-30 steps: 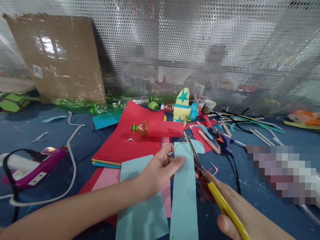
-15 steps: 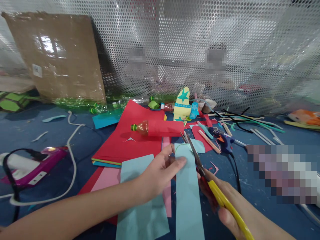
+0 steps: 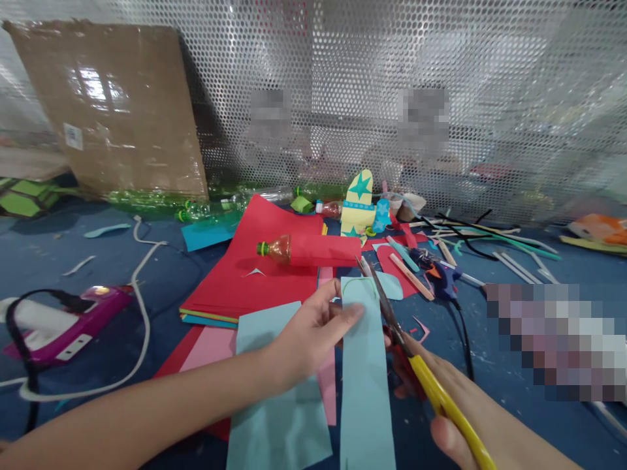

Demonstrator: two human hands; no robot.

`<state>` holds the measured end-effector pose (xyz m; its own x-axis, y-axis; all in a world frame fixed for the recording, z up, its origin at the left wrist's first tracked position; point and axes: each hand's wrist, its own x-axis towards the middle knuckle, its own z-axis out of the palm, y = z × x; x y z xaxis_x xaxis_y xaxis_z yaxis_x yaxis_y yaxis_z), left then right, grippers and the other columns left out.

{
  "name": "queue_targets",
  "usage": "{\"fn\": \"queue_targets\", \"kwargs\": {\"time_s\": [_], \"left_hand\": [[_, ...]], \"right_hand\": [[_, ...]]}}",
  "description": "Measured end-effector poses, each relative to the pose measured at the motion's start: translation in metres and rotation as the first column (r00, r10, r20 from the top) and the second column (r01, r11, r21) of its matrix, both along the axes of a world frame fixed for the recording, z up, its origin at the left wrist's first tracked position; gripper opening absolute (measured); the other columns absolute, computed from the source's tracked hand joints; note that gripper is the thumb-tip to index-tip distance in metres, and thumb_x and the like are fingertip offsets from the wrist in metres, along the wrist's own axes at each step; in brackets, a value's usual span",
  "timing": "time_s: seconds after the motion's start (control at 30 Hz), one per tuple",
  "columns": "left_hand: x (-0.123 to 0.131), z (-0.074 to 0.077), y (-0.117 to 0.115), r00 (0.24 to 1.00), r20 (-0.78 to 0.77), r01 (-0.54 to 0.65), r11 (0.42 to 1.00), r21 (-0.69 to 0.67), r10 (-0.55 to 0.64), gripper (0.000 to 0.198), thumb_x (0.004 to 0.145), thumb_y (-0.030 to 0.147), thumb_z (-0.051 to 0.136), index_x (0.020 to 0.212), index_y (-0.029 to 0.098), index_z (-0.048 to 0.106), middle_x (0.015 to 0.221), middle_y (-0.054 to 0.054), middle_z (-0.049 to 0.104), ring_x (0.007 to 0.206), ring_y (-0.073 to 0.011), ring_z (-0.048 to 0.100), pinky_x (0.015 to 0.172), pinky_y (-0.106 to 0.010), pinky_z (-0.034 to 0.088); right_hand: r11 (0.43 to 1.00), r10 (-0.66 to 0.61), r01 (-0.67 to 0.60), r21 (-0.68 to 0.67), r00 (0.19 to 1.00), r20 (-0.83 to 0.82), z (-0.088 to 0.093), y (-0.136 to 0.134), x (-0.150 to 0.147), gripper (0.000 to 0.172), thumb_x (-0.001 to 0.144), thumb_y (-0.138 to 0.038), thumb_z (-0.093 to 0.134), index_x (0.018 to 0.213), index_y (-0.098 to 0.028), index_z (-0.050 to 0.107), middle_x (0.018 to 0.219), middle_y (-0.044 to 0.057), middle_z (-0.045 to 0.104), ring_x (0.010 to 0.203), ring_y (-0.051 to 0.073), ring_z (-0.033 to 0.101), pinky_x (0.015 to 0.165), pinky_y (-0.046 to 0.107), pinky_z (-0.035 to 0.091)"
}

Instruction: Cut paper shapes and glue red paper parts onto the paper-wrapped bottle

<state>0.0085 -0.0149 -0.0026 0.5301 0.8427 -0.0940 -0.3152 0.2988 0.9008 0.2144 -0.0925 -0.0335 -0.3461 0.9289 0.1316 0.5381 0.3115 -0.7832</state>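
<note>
Nearest the camera, the right hand (image 3: 453,418) grips the yellow-handled scissors (image 3: 416,365), fingers curled through the loops, with the metal blades parted and angled up along the right edge of the long light-blue paper strip (image 3: 365,372). The left hand (image 3: 308,336) pinches that strip between thumb and fingertips near its upper end, where a green curved line is drawn; the strip hangs lifted above the blue counter (image 3: 73,261), its lower end running out of the bottom of the view. Under the left wrist lies a wider light-blue paper sheet (image 3: 279,411) over a pink sheet (image 3: 210,349). To the left sits a magenta glue gun (image 3: 73,323) with a black cord. Beyond the hands rests a stack of red paper sheets (image 3: 264,267) bearing a small bottle wrapped in red paper (image 3: 308,250). Right of it lie a blue glue gun (image 3: 441,277) and wooden sticks (image 3: 411,277). Farther back stand a yellow paper rocket with teal stars (image 3: 357,205), clear green plastic bottles (image 3: 196,209), a leaning brown cardboard sheet (image 3: 117,104) and a perforated metal screen (image 3: 392,65).
</note>
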Motion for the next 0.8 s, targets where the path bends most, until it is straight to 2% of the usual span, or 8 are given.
{"fn": "queue_targets", "kwargs": {"time_s": [0.1, 0.2, 0.43, 0.6, 0.7, 0.8], "left_hand": [[0.0, 0.001, 0.0, 0.996, 0.061, 0.069, 0.997, -0.018, -0.067, 0.032, 0.078, 0.04, 0.071, 0.091, 0.021, 0.05, 0.066, 0.0, 0.071, 0.062, -0.0165, 0.07, 0.063, -0.026, 0.056], [0.001, 0.002, 0.0, 0.995, 0.075, 0.07, 0.997, -0.018, -0.068, 0.031, 0.078, 0.039, 0.071, 0.09, 0.021, 0.049, 0.067, -0.001, 0.072, 0.062, -0.0156, 0.07, 0.063, -0.025, 0.056], [0.001, 0.003, -0.002, 0.997, 0.061, 0.055, 0.998, -0.026, -0.053, 0.034, 0.076, 0.04, 0.074, 0.091, 0.02, 0.05, 0.067, -0.002, 0.072, 0.063, -0.0176, 0.071, 0.061, -0.026, 0.056], [0.0, 0.003, -0.001, 0.995, 0.07, 0.073, 0.997, -0.029, -0.071, 0.032, 0.078, 0.04, 0.072, 0.092, 0.02, 0.05, 0.067, -0.002, 0.072, 0.063, -0.0165, 0.07, 0.061, -0.024, 0.055], [-0.001, 0.001, -0.001, 0.993, 0.075, 0.088, 0.996, -0.023, -0.086, 0.03, 0.081, 0.038, 0.07, 0.092, 0.019, 0.05, 0.069, -0.002, 0.072, 0.064, -0.0154, 0.07, 0.061, -0.022, 0.055], [-0.001, -0.001, -0.001, 0.993, 0.086, 0.078, 0.997, -0.004, -0.077, 0.027, 0.083, 0.036, 0.068, 0.095, 0.019, 0.051, 0.072, -0.002, 0.073, 0.067, -0.0152, 0.071, 0.063, -0.022, 0.055]], "right_hand": [[0.999, 0.034, -0.035, 0.021, 0.999, 0.019, 0.011, 0.003, -0.003, 0.082, 0.082, -0.075, 0.033, 0.14, -0.017, 0.046, 0.117, 0.019, 0.065, 0.086, 0.03, 0.067, 0.07, 0.037, 0.058], [0.997, 0.05, -0.054, 0.057, 0.996, 0.074, 0.012, 0.005, -0.003, 0.082, 0.083, -0.075, 0.031, 0.138, -0.017, 0.047, 0.106, 0.017, 0.068, 0.085, 0.03, 0.067, 0.077, 0.04, 0.056], [0.983, 0.034, -0.043, 0.181, 0.998, 0.057, -0.021, 0.007, 0.007, 0.081, 0.087, -0.07, 0.024, 0.143, -0.014, 0.039, 0.121, 0.022, 0.063, 0.096, 0.034, 0.066, 0.086, 0.047, 0.053], [0.996, -0.006, 0.004, 0.09, 1.0, 0.024, -0.03, 0.005, 0.009, 0.088, 0.083, -0.076, 0.025, 0.144, -0.015, 0.038, 0.121, 0.022, 0.062, 0.097, 0.035, 0.065, 0.08, 0.046, 0.055], [1.0, -0.01, 0.01, 0.007, 1.0, -0.007, -0.032, 0.004, 0.01, 0.09, 0.082, -0.077, 0.023, 0.145, -0.015, 0.034, 0.127, 0.023, 0.058, 0.1, 0.035, 0.065, 0.073, 0.043, 0.057], [0.999, -0.022, 0.021, -0.035, 0.999, -0.032, -0.03, 0.004, 0.009, 0.093, 0.079, -0.08, 0.023, 0.144, -0.014, 0.035, 0.123, 0.022, 0.06, 0.101, 0.035, 0.064, 0.074, 0.043, 0.057]]}}
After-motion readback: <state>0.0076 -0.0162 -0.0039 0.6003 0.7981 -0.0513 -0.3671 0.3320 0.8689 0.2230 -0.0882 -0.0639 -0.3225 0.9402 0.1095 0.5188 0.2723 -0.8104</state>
